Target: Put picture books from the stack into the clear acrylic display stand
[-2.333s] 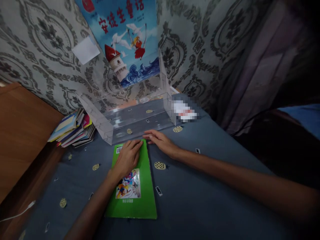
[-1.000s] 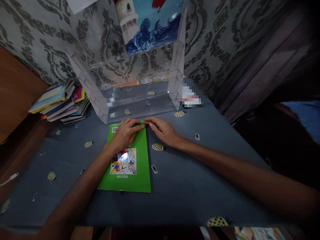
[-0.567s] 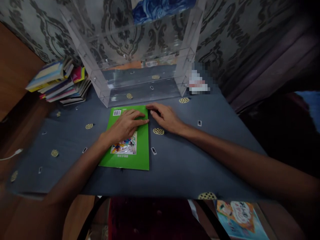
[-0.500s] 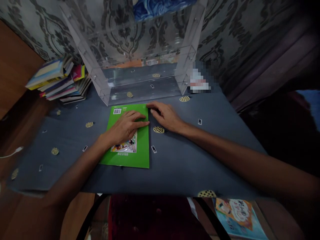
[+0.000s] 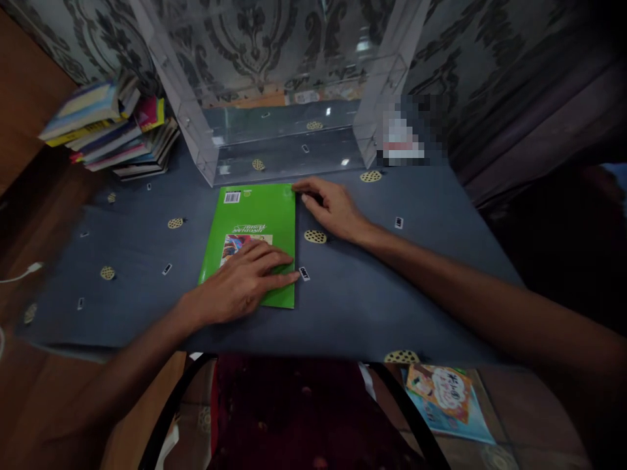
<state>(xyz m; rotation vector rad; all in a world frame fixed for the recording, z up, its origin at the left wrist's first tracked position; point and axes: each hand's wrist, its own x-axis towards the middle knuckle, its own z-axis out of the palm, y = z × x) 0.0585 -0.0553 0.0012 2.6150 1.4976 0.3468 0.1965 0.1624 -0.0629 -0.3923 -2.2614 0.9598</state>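
Observation:
A green book point(image 5: 255, 219) lies flat on the blue-grey tablecloth point(image 5: 382, 287), back cover up with a barcode at its far left corner. My left hand point(image 5: 242, 281) rests flat on the book's near half, fingers stretched out toward its right edge. My right hand point(image 5: 333, 207) lies on the cloth beside the book's far right corner, its fingertips touching that corner. Neither hand grips anything.
A clear acrylic shelf box point(image 5: 289, 124) stands just beyond the book, against the patterned wall. A stack of books point(image 5: 112, 130) sits at the far left. A dark chair point(image 5: 294, 418) is under the table's near edge, and a picture book point(image 5: 445, 398) lies on the floor at right.
My left hand has slid from the book's far half down to its near half. The right hand stays at the far right corner. The view has tilted downward, showing more chair and floor.

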